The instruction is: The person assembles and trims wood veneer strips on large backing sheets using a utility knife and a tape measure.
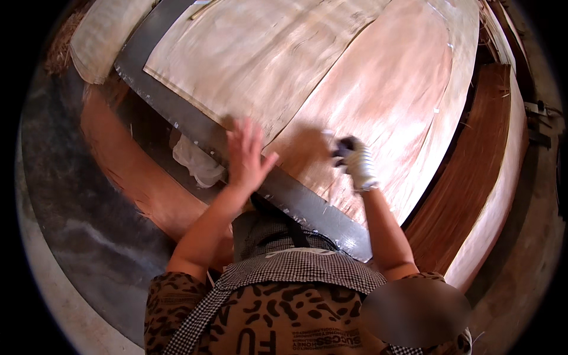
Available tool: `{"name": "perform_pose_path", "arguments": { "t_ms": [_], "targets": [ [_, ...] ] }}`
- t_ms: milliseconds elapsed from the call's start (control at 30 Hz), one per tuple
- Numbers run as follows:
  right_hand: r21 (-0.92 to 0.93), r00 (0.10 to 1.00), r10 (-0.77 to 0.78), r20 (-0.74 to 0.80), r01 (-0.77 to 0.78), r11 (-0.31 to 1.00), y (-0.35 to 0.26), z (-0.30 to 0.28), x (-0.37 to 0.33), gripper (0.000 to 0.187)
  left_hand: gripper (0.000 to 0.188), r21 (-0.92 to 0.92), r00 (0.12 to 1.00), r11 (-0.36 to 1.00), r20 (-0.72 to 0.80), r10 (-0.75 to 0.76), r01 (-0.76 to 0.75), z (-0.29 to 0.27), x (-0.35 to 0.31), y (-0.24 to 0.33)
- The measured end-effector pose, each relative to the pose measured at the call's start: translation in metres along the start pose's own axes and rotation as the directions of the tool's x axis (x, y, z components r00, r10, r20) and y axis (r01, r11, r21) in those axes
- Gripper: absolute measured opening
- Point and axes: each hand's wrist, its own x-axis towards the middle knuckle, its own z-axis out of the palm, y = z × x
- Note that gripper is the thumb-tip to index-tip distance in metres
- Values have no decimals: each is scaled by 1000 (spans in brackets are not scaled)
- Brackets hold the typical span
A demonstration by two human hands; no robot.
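Note:
My left hand (244, 155) is bare, its fingers spread apart, over the near edge of a pale wood veneer sheet (248, 53). A striped white glove with dark fingers covers my right hand (357, 163), which is blurred by motion and has its fingers curled. It is above a pinkish veneer sheet (378, 77) that lies beside the pale one, with a dark seam between them. Something small and whitish shows by the gloved fingertips, too smeared to name. Both sheets rest on a table with a dark grey edge (195, 121).
A stack of reddish-brown veneer (461, 165) stands along the right side. At left, a long reddish veneer strip (130, 160) and a crumpled white plastic bag (198, 163) lie beside the table. Another pale sheet (100, 41) is at the far left.

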Motion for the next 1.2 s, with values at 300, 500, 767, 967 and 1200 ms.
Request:
{"name": "perform_pose_path", "arguments": {
  "t_ms": [300,500,767,967,1200],
  "targets": [
    [-171,980,124,-155,-150,974,-19,-87,-16,22,67,-208,805,908,420,419,-364,42,-42,68],
    [-309,969,56,242,22,951,-26,15,14,18,59,-264,896,952,370,246,-153,35,-44,60],
    [-380,952,-17,305,138,915,-9,83,48,21,48,-72,974,997,226,8,8,-2,-11,33],
    [-758,879,-219,424,477,446,-8,69,42,23,48,10,963,999,266,43,-47,16,-3,20],
    [-668,944,-312,110,303,680,-56,8,120,24,46,-21,966,977,148,211,-210,30,116,59]
  ]
}}
